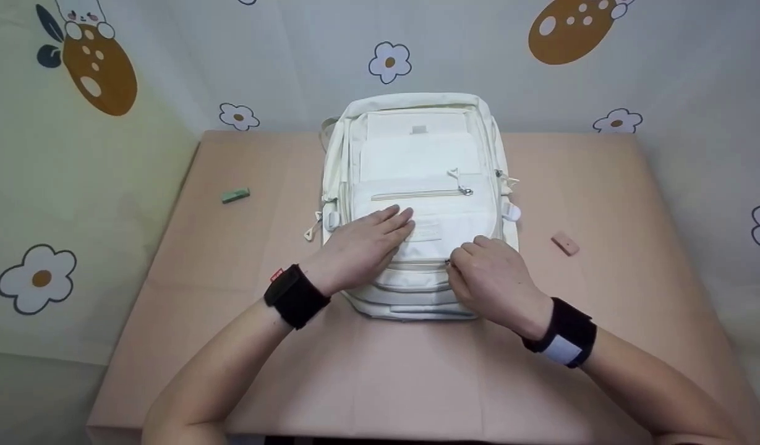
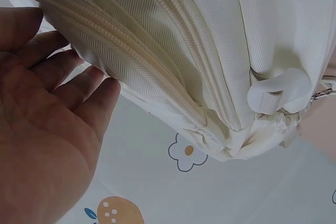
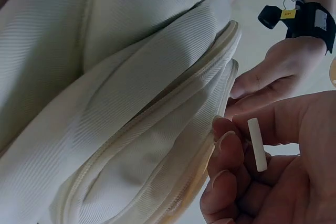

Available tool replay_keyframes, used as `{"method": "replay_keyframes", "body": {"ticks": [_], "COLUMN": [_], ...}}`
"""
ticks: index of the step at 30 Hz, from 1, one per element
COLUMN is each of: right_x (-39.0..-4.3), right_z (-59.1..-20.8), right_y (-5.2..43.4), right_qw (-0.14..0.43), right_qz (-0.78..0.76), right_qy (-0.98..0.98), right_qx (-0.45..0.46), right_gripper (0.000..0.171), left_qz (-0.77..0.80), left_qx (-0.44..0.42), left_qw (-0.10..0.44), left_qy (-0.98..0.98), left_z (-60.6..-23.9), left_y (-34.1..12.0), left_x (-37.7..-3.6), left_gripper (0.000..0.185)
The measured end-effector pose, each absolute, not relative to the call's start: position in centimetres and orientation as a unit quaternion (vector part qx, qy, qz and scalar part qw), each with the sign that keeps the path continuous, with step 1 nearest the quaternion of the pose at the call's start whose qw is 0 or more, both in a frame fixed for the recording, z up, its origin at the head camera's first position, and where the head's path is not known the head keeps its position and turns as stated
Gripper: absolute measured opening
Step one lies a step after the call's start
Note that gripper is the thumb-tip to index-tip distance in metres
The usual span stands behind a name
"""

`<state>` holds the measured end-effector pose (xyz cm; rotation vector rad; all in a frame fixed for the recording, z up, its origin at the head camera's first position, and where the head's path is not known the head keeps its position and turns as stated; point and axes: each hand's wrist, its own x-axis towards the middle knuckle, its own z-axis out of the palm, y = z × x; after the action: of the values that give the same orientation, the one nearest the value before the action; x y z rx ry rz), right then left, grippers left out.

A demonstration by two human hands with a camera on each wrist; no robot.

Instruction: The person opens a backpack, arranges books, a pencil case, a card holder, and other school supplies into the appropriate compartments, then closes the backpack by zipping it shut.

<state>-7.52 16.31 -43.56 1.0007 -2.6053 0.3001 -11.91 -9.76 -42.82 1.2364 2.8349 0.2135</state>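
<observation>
A cream backpack (image 1: 426, 161) lies on the table with its front facing up. My left hand (image 1: 366, 245) rests on the front panel with its fingers straight, left of the stitched label (image 1: 426, 231). In the left wrist view that hand (image 2: 47, 114) lies along the zipped edge of the bag. At the right end of the lower front zipper (image 1: 417, 266), my right hand (image 1: 494, 278) has its fingers curled. The right wrist view shows this hand (image 3: 268, 161) pinching a zipper pull, whose pale bar (image 3: 257, 145) sticks out over the curled fingers.
A small green block (image 1: 235, 196) lies on the table left of the bag, a small pink block (image 1: 565, 243) to its right. Another zipper pull (image 1: 460, 182) lies on the upper front pocket. A patterned curtain (image 1: 305, 55) hangs behind the pink-covered table (image 1: 262, 321).
</observation>
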Motion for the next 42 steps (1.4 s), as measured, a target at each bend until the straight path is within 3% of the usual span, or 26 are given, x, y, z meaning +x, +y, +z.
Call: {"method": "replay_keyframes", "body": {"ticks": [20, 29, 42], "right_x": [-7.6, -7.6, -7.8], "right_z": [-43.8, -43.5, -43.3], "right_y": [16.3, 15.7, 10.6], "right_qw": [0.161, 0.149, 0.128], "right_qz": [0.105, 0.097, 0.060], "right_qy": [-0.915, -0.918, -0.916], "right_qx": [0.354, 0.354, 0.375], "right_gripper": [0.024, 0.027, 0.024], "left_qz": [0.125, 0.127, 0.117], "left_qx": [0.380, 0.365, 0.349], "left_qw": [0.019, 0.051, 0.057], "left_qy": [0.916, 0.921, 0.928], "left_z": [-43.3, -43.8, -43.6], "left_y": [-12.4, -13.0, -12.6], "left_x": [-12.2, -12.4, -12.2], "left_gripper": [0.051, 0.055, 0.055]}}
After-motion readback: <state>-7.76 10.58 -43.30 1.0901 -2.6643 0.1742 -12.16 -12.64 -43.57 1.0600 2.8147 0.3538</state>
